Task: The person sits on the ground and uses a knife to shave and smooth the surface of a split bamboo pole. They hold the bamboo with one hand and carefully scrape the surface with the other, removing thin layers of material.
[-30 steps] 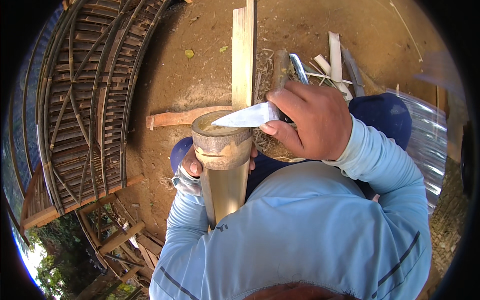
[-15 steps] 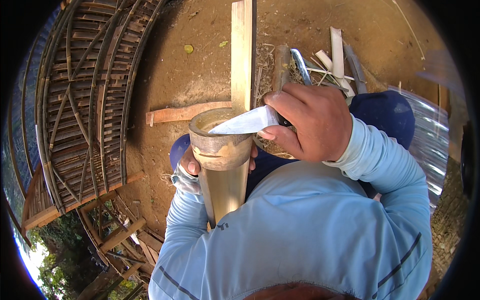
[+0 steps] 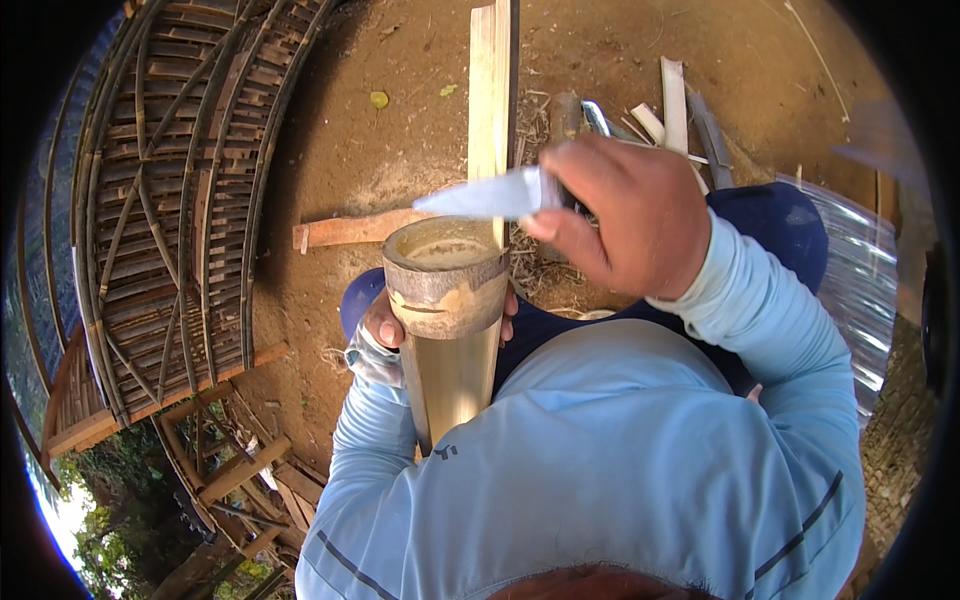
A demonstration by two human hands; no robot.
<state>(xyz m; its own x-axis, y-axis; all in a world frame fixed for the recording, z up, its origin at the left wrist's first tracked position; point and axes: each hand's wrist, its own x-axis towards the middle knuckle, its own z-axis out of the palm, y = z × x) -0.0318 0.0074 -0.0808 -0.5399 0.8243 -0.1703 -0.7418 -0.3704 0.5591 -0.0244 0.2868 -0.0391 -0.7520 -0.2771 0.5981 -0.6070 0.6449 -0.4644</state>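
Note:
My left hand (image 3: 383, 322) wraps round a thick bamboo tube (image 3: 450, 310) from behind, with fingers showing on both sides. The tube stands roughly upright against my body, its open rim facing up and its lower part shaved pale. In my right hand (image 3: 635, 215) is a knife (image 3: 485, 196) with a broad, pointed blade, slightly blurred. Its handle is mostly hidden in my closed fingers. The blade points left, held just above the far side of the rim, apart from it as far as I can tell.
A long split-wood plank (image 3: 488, 100) rises behind the tube, and a flat reddish board (image 3: 350, 228) lies on the dirt. Bamboo offcuts (image 3: 675, 105) and a metal blade (image 3: 595, 117) lie beyond my right hand. Left stands a slatted bamboo structure (image 3: 200, 180); clear plastic sheeting (image 3: 850, 260) is at right.
My right hand has lifted the knife up off the tube's rim and slightly away from me. The tube and my left hand have barely shifted.

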